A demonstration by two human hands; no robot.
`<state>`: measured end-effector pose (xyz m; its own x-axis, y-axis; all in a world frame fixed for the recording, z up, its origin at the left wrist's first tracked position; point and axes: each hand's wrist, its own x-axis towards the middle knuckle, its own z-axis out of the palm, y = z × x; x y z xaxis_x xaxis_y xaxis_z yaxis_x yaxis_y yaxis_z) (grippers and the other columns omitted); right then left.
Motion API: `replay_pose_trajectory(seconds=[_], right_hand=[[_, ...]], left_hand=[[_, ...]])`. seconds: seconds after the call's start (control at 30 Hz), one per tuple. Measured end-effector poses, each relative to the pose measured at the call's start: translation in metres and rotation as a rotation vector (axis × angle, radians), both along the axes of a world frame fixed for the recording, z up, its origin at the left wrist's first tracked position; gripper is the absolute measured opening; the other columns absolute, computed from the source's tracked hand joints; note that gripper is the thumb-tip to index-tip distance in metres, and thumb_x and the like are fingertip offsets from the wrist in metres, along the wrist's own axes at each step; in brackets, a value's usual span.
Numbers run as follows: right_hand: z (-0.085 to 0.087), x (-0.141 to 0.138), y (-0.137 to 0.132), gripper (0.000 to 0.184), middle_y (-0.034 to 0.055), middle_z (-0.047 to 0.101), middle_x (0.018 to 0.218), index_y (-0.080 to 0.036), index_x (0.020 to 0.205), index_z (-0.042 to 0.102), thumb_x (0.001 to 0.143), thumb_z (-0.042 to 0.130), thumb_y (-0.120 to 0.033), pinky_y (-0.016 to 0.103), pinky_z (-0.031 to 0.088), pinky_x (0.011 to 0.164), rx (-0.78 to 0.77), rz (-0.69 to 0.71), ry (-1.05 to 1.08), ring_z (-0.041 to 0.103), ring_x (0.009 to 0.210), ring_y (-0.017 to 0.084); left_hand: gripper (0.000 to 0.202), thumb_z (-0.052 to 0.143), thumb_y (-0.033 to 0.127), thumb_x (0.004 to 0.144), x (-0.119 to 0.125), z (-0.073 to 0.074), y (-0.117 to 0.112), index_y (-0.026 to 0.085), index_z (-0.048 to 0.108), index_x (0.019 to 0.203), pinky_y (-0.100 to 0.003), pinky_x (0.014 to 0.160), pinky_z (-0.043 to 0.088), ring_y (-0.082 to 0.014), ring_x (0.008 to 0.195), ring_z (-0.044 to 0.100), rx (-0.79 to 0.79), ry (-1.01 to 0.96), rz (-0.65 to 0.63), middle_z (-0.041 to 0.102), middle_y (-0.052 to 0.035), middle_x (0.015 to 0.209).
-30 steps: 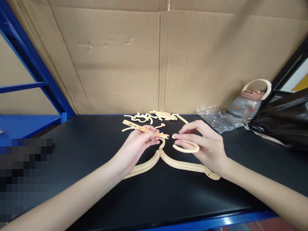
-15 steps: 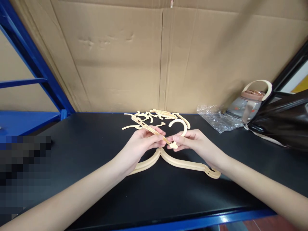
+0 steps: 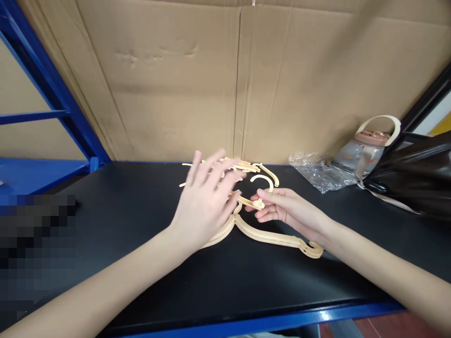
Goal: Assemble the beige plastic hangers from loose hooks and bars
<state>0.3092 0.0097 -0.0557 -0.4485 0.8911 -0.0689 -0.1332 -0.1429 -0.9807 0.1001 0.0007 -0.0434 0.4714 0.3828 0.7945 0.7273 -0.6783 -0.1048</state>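
Note:
My right hand (image 3: 283, 206) pinches a beige plastic hanger hook (image 3: 265, 179) at its base, where a beige hanger arm (image 3: 247, 202) joins or meets it. Much of that arm is hidden behind my left hand (image 3: 209, 197), which is raised with fingers spread and somewhat blurred. It appears to hold nothing. Below both hands a beige clothes hanger (image 3: 269, 237) lies on the black tabletop (image 3: 225, 291), its left part covered by my left hand and wrist.
Several loose beige hanger pieces (image 3: 246, 165) lie at the back of the table. Crumpled clear plastic wrap (image 3: 308, 171) and a water bottle (image 3: 362, 150) with a handle stand back right, near a black bag (image 3: 416, 173). A cardboard wall (image 3: 169, 94) closes the back.
My left hand has let go of the hanger arm and lifted, fingers spreading. My right hand still holds the hook, now shifted slightly right with the arm attached or touching.

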Motion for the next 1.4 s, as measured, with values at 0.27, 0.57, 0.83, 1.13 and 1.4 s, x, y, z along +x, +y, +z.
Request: replay_pose_trajectory(seconds=[0.27,0.57,0.83,1.13,1.4], right_hand=[[-0.002,-0.003,0.000,0.025,0.0070,0.072,0.081,-0.014,0.089,0.072,0.083,0.070,-0.038,0.022,0.058,0.070,-0.049,0.035,0.001,0.069,0.071,0.013],[0.006,0.001,-0.006,0.032,0.0069,0.072,0.080,-0.014,0.087,0.074,0.080,0.070,-0.045,0.025,0.058,0.068,0.162,-0.100,-0.197,0.069,0.074,0.016],[0.002,0.003,0.000,0.034,0.0051,0.070,0.072,-0.014,0.084,0.075,0.073,0.075,-0.046,0.028,0.057,0.065,0.267,-0.188,-0.232,0.070,0.068,0.018],[0.003,-0.001,-0.002,0.037,0.0009,0.062,0.060,-0.014,0.066,0.069,0.069,0.076,-0.051,0.024,0.055,0.056,0.341,-0.171,-0.258,0.062,0.058,0.013],[0.002,-0.003,-0.006,0.037,-0.0001,0.062,0.058,-0.016,0.068,0.068,0.071,0.074,-0.052,0.024,0.054,0.055,0.399,-0.156,-0.270,0.060,0.054,0.012]], left_hand=[[0.017,0.040,0.011,0.094,0.000,0.000,-0.003,0.014,0.055,0.090,-0.031,0.066,0.047,-0.0186,0.073,0.057,-0.125,0.506,-0.078,0.058,-0.0047,0.085],[0.012,0.048,0.028,0.094,-0.005,0.009,-0.007,0.020,0.053,0.087,-0.024,0.054,0.032,-0.0126,0.064,0.053,-0.675,0.257,-0.121,0.058,0.0031,0.078],[0.009,0.051,0.032,0.090,-0.003,-0.003,-0.002,0.026,0.057,0.092,-0.024,0.058,0.035,-0.0136,0.064,0.053,-0.914,0.036,-0.088,0.063,0.0036,0.084],[0.014,0.047,0.036,0.092,-0.001,0.000,-0.004,0.024,0.054,0.089,-0.024,0.055,0.032,-0.0138,0.063,0.052,-0.940,0.048,-0.095,0.060,0.0044,0.075],[0.018,0.049,0.037,0.093,0.002,-0.002,-0.007,0.022,0.050,0.083,-0.024,0.056,0.030,-0.0124,0.058,0.050,-0.852,0.052,-0.096,0.056,0.0061,0.068]])
